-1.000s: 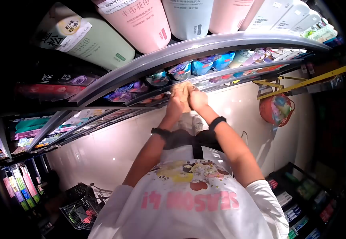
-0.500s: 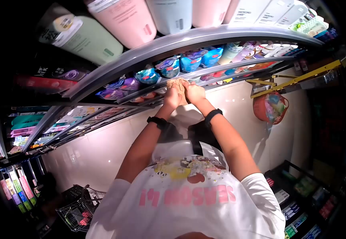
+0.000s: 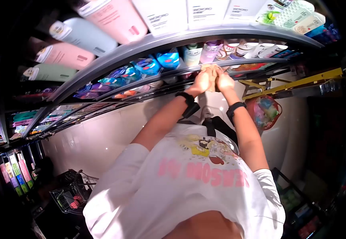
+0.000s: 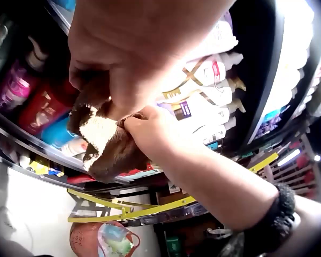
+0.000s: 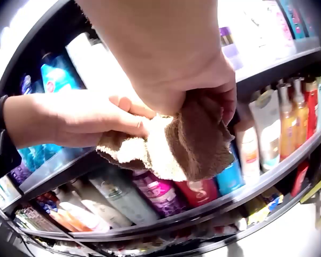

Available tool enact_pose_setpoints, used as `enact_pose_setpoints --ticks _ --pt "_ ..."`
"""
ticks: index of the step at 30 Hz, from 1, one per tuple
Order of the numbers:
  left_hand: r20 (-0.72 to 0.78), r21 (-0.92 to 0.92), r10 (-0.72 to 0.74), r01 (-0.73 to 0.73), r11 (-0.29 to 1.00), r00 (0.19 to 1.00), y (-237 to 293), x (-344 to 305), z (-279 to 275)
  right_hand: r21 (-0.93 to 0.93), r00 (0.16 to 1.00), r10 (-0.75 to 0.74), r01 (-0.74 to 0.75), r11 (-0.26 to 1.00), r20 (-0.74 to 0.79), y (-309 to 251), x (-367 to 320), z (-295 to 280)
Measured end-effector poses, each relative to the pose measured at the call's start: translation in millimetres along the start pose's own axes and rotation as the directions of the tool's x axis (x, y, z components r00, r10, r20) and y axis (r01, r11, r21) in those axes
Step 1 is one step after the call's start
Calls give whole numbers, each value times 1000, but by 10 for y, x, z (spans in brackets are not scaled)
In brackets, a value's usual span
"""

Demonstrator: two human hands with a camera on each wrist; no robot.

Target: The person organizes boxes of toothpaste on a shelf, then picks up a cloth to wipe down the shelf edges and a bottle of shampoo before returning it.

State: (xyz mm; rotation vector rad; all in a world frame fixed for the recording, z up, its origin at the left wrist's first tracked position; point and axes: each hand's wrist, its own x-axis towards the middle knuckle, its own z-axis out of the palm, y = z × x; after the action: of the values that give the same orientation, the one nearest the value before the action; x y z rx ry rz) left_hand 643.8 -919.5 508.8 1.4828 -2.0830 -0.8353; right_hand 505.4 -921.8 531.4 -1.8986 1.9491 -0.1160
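A tan, fuzzy cloth (image 5: 174, 152) is bunched between my two hands in front of the shelf. My left hand (image 3: 203, 81) grips one side of it, the thumb and fingers pinching the fabric in the left wrist view. On the other side my right hand (image 3: 224, 82) holds a fold, its fingers curled into the cloth. The hands are close together, and loose cloth hangs below them in the right wrist view. Nearest behind them are white pump bottles (image 4: 206, 96) and a purple bottle (image 3: 210, 50) on the shelf.
Large pink bottles (image 3: 113, 20) and white packs stand on the upper shelf, behind a curved shelf edge (image 3: 141, 46). A yellow-edged folding ladder (image 3: 300, 85) stands to the right, beside a red basket (image 3: 256, 113) holding bagged goods. A shopping cart (image 3: 67, 195) is behind on the left.
Both hands have moved right along the shelf with the cloth, from the blue pouches to the pump bottles. The body has shifted right too. Both hands keep hold of the cloth.
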Motion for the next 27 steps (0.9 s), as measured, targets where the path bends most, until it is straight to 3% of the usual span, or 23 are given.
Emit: enact_pose_setpoints --ticks 3,4,6,7,8,9,10,11,12,14,16,18,20,23,24,26,27 --pt "-3 -45 -105 105 993 994 317 280 267 -63 999 -4 7 998 33 333 158 -270" --pt "148 22 -109 106 994 983 311 326 303 -91 998 -46 50 995 47 357 163 -322" --pt "-166 -66 -10 -1 998 986 307 166 331 -104 991 -85 96 990 108 310 154 -355" --pt "-95 -140 -119 105 985 988 292 98 283 -116 987 -76 93 989 144 272 174 -291" --pt "-82 -95 -295 287 953 952 300 6 243 -124 982 -67 90 988 176 207 191 -219" --pt "-43 -63 -345 342 937 937 325 -100 115 -94 978 -140 155 983 154 107 131 -182" --pt "-8 -28 -397 397 918 918 311 -191 -28 -120 957 -166 198 973 236 -8 133 -105" --pt "25 -7 -478 478 878 878 214 -262 -113 12 947 -260 263 965 189 -122 97 -18" --pt "56 15 -556 556 831 829 98 -348 -192 33 917 -296 299 954 266 -305 51 -6" --pt "118 26 -689 692 722 715 270 -588 -658 97 861 -467 457 884 203 -573 -37 232" --pt "-171 7 -618 628 778 768 -225 -938 -546 126 810 -523 509 852 266 -850 -96 281" --pt "-309 -35 -519 536 843 797 -229 -1116 -673 83 808 -523 522 849 270 -1014 -65 394" --pt "-264 -62 -574 580 812 775 -167 -1095 -756 128 802 -533 519 845 269 -991 -43 380" --pt "-251 62 -490 519 852 835 -148 -794 -621 89 778 -609 603 793 155 -734 59 359" --pt "-237 73 -414 441 894 879 -218 -696 -506 122 798 -575 562 818 180 -651 70 269" --pt "-331 70 -330 372 926 884 -431 -448 -125 61 847 -488 487 871 209 -433 99 121" --pt "-366 77 -338 390 918 867 -284 -393 -39 77 871 -429 424 902 241 -315 124 68"
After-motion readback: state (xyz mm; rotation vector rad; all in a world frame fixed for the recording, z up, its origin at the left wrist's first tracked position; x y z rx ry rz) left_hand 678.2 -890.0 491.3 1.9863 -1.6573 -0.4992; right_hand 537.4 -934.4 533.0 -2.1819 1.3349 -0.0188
